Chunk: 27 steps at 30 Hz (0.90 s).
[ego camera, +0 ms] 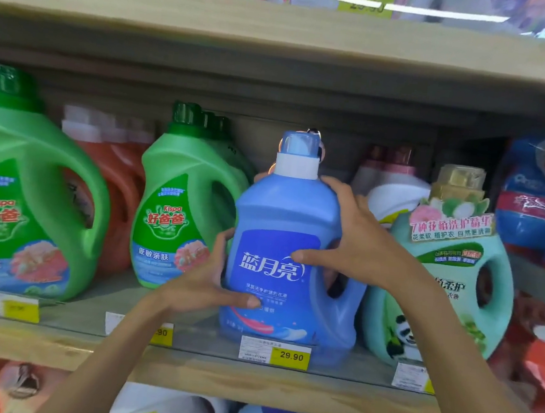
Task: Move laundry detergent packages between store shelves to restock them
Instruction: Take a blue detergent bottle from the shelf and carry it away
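Evidently blue detergent bottle (289, 254) stood at shelf (202, 371) front edge; left hand (210, 280) and right hand (344, 243) clasped its sides. Best kept upright, base supported, neighbours cleared.

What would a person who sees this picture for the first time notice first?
First, the blue detergent bottle at the centre of the middle shelf, gripped by both hands: the left hand low on its side, the right hand near its handle. Next, the green bottles on the left and the yellow price tag showing 29.90 below.
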### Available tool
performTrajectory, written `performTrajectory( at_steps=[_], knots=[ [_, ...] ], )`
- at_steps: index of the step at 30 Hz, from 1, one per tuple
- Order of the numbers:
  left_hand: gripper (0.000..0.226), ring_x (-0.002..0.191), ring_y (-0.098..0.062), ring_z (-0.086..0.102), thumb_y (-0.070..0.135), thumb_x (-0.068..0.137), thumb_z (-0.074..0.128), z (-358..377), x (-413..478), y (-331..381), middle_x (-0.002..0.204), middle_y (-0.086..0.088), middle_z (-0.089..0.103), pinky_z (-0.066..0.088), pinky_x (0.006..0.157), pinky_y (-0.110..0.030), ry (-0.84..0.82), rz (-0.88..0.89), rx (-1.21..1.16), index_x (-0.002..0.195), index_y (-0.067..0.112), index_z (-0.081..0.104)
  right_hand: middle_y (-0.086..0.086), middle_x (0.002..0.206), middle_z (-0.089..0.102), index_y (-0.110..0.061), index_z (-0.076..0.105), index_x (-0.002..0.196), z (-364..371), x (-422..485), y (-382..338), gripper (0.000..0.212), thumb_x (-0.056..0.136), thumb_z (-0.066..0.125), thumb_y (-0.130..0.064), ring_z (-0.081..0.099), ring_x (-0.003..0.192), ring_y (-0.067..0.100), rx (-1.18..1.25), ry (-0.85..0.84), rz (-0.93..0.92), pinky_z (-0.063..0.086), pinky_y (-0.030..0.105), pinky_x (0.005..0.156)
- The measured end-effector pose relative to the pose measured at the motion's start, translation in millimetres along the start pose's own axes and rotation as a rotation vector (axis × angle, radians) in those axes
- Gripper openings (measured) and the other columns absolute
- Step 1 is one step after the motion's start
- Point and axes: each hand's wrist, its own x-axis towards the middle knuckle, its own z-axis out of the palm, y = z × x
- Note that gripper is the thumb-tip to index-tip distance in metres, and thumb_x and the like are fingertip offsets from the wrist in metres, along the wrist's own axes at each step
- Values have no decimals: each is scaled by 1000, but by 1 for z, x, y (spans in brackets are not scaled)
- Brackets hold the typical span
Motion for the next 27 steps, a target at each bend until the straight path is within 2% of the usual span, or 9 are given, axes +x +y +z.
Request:
performTrajectory(
  at_steps=[2, 6, 9, 12, 16, 21, 23, 25, 27],
  knots=[
    [105, 117, -3, 66, -5, 72, 84, 2, -1, -1, 124, 21, 67, 57, 88, -23, 17, 8, -37, 149, 25, 19, -2, 129, 34, -47, 10, 149, 1, 0, 3, 120, 58, 89, -55, 46, 125, 26, 7, 2, -2, 43, 38, 100],
    [98, 115, -6, 67, -12, 72, 80, 5, -4, -3, 123, 16, 69, 58, 86, -24, 30, 48, -64, 146, 19, 24, -1, 131, 35, -53, 8, 146, 5, 0, 7, 122, 55, 89, -57, 46, 126, 26, 24, 14, -15, 44, 38, 102],
    [95, 113, -6, 68, -15, 74, 77, 7, -6, -5, 120, 17, 70, 58, 84, -24, 30, 40, -86, 145, 18, 24, 5, 127, 44, -57, 10, 145, 6, 0, 7, 122, 53, 90, -57, 51, 118, 25, 69, 21, 3, 45, 33, 95],
    [96, 115, -5, 67, -10, 74, 80, 5, -5, -5, 121, 18, 69, 58, 85, -24, 29, 39, -63, 147, 17, 22, 5, 124, 51, -62, 14, 142, 6, 0, 8, 123, 47, 92, -58, 55, 111, 24, 125, 41, 15, 48, 37, 94],
    [102, 116, -5, 66, -2, 72, 84, 6, -8, -5, 127, 12, 65, 58, 86, -24, 47, 39, -48, 148, 20, 20, 1, 130, 52, -62, 19, 140, 7, 0, 9, 120, 44, 91, -59, 53, 117, 22, 184, 50, 10, 48, 43, 101],
    [107, 113, -6, 68, 1, 72, 85, 7, -16, -2, 117, 25, 68, 59, 87, -27, 54, 64, -29, 148, 24, 13, -3, 133, 52, -63, 25, 138, 8, -7, 7, 113, 49, 94, -50, 54, 119, 20, 235, 86, -33, 49, 43, 101],
    [111, 112, -8, 69, 7, 70, 89, 6, -20, -1, 118, 23, 68, 59, 91, -34, 73, 86, -12, 147, 27, 12, -4, 133, 51, -63, 27, 138, 7, -11, 5, 113, 50, 95, -46, 61, 110, 21, 245, 98, -41, 53, 42, 95],
    [115, 113, -11, 69, 20, 67, 94, 6, -23, -2, 121, 21, 67, 57, 96, -44, 88, 109, 14, 147, 33, 12, -6, 134, 50, -64, 28, 138, 5, -16, 2, 112, 52, 96, -42, 65, 94, 21, 256, 109, -58, 57, 42, 88],
    [118, 115, -12, 68, 35, 62, 95, 6, -25, -2, 123, 21, 66, 55, 98, -48, 95, 129, 32, 146, 37, 12, -5, 133, 50, -63, 28, 138, 5, -20, 0, 110, 54, 96, -40, 66, 80, 16, 262, 115, -80, 58, 41, 82]
  ],
)
